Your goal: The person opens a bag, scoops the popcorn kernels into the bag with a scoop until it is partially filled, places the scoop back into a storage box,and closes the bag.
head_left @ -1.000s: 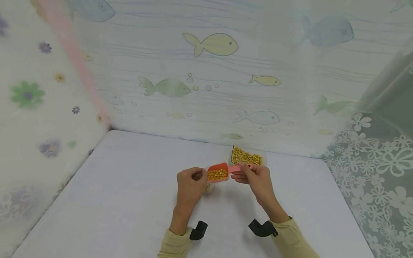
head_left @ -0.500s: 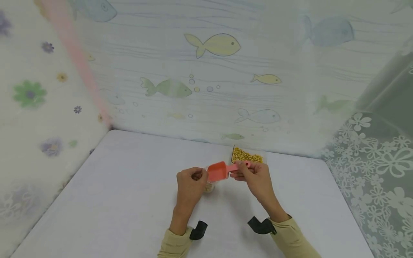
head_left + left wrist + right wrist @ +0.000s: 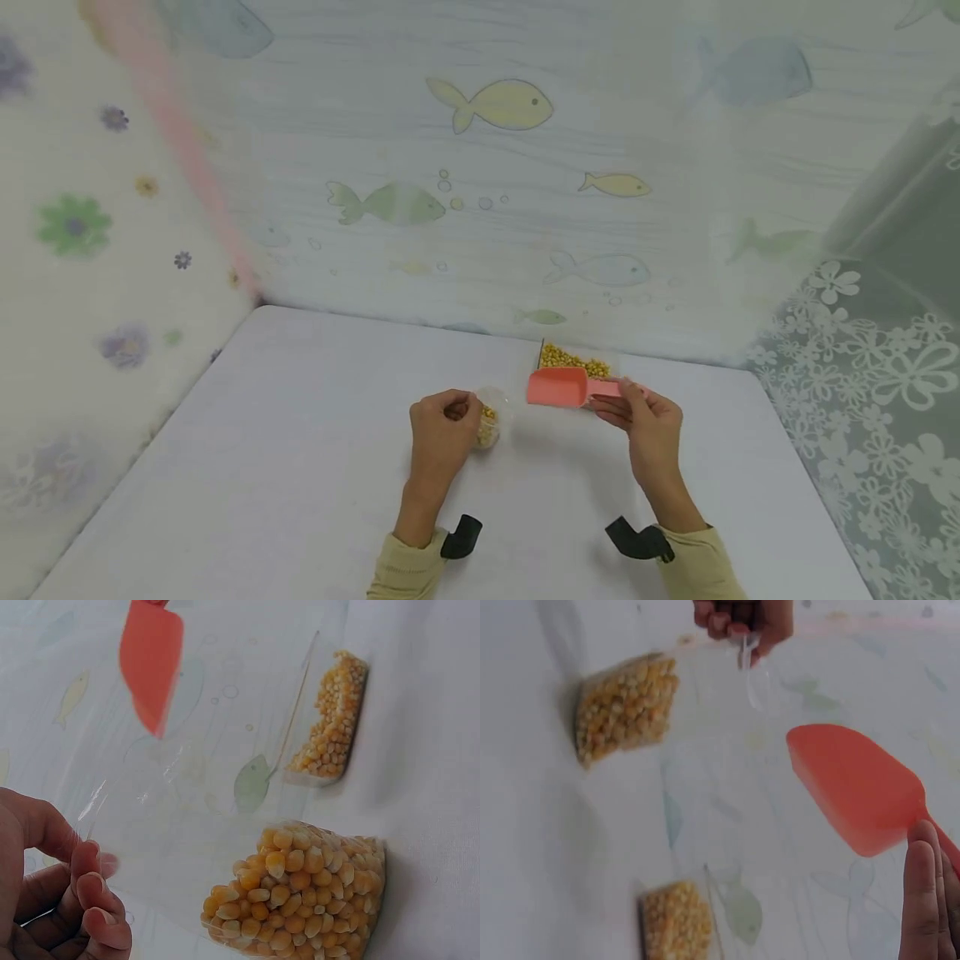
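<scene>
My left hand pinches the upper edge of a clear plastic bag, whose lower part is filled with yellow corn kernels and rests on the table. In the right wrist view the bag's mouth hangs from those fingers. My right hand grips the handle of a coral-red scoop, held up to the right of the bag. The scoop's bowl shows no kernels in the head view. Behind the scoop stands a clear box of corn kernels, partly hidden by it.
A white-covered table spreads under both hands. Its back edge meets a fish-patterned curtain. Flowered cloth hangs at the left, and lace-patterned fabric borders the right side.
The scoop held kernels over the bag a second ago, then showed a bare bowl. My right hand has since carried it right, away from the bag. The left hand has stayed put.
</scene>
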Demonstrator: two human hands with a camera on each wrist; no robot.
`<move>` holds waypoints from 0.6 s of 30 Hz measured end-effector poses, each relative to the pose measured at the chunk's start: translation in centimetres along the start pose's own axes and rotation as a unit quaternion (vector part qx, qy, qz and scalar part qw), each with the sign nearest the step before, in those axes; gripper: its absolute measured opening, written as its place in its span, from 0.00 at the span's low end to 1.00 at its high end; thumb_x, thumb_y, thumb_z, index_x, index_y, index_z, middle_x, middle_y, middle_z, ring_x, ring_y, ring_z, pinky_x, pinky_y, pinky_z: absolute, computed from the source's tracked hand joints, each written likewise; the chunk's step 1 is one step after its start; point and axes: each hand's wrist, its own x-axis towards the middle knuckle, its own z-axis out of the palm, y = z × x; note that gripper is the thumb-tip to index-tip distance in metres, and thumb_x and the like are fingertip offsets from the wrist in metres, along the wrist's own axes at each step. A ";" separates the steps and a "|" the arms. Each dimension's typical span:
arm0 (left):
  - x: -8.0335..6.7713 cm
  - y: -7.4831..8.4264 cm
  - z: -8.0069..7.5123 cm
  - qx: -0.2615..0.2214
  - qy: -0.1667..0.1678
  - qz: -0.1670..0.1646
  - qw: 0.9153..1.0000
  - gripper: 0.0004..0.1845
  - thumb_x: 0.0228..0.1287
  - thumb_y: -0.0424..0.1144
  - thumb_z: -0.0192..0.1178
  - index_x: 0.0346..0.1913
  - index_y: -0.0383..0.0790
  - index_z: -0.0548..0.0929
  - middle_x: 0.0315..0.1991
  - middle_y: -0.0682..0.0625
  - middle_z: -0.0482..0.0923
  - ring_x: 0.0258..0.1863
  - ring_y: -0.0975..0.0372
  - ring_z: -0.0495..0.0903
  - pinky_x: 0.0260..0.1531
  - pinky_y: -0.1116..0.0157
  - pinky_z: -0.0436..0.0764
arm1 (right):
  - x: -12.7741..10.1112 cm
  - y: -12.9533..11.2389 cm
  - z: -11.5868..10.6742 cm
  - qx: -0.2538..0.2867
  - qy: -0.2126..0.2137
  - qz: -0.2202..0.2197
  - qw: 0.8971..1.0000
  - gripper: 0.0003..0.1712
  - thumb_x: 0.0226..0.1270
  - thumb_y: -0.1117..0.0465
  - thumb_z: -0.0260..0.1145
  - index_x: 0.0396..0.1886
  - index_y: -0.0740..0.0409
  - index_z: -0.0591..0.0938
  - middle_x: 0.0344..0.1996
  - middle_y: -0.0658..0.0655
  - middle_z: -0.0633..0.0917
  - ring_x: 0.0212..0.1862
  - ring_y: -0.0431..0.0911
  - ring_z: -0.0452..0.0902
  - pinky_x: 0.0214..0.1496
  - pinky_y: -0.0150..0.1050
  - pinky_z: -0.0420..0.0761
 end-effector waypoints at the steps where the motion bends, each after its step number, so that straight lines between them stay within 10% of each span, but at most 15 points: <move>1: 0.1 -0.1 0.0 -0.001 -0.003 -0.001 1.000 0.06 0.61 0.28 0.64 0.29 0.33 0.89 0.20 0.49 0.81 0.20 0.64 0.77 0.23 0.69 0.79 | 0.3 0.2 -0.6 0.005 0.020 -0.004 1.000 0.14 0.79 0.61 0.58 0.38 0.64 0.86 0.29 0.52 0.91 0.33 0.44 0.90 0.40 0.37 0.87; 18: 3.1 -1.7 -0.2 -0.009 -0.031 0.002 0.999 0.06 0.62 0.27 0.63 0.30 0.32 0.89 0.20 0.49 0.81 0.20 0.64 0.77 0.23 0.70 0.79 | 6.2 6.2 -4.2 -0.019 0.105 0.056 0.993 0.14 0.79 0.60 0.59 0.46 0.69 0.81 0.26 0.46 0.90 0.32 0.37 0.89 0.40 0.31 0.86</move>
